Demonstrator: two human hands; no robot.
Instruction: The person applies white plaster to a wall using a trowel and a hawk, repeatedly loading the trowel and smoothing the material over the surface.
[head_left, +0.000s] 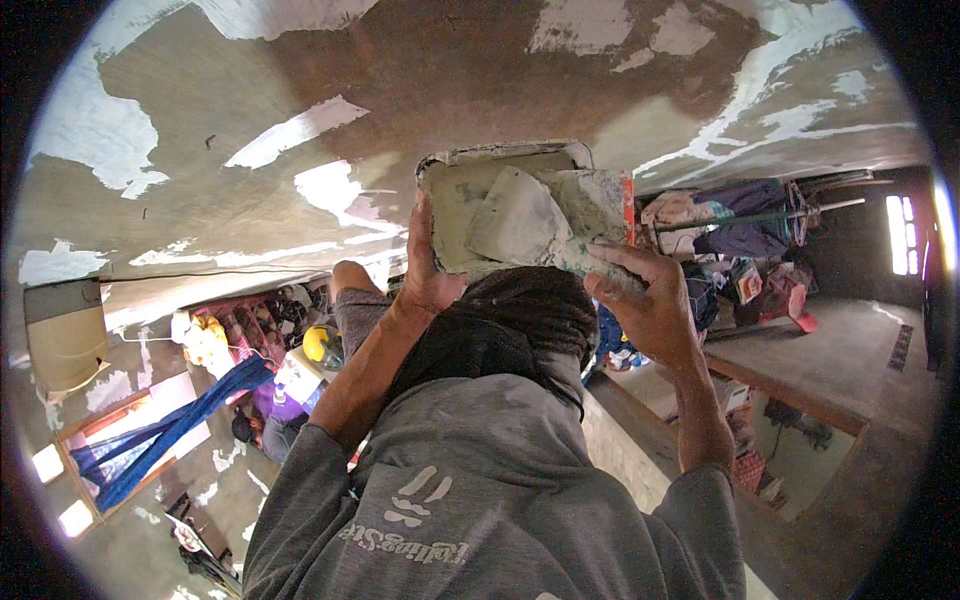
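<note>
A rectangular tub (pixel 432 158) with a crusted rim is in front of my body, holding grey-green paste. My left hand (pixel 430 262) grips its left side, the thumb near the lower corner. My right hand (pixel 648 300) is closed round the paste-smeared handle of a putty knife. The wide, coated blade of this putty knife (pixel 518 222) lies over the paste inside the tub. Beside the blade, at the tub's right side, is a flat, paste-covered piece with a red edge (pixel 628 206); its kind cannot be made out.
Ahead spreads a brown-grey wall (pixel 450 90) with white patches. Clothes (pixel 745 215) hang by a pole on the right. At left are a yellow rounded object (pixel 316 343), a blue curtain (pixel 170 435) by a window and, seemingly, a person (pixel 270 430). A framed opening (pixel 800 440) shows at lower right.
</note>
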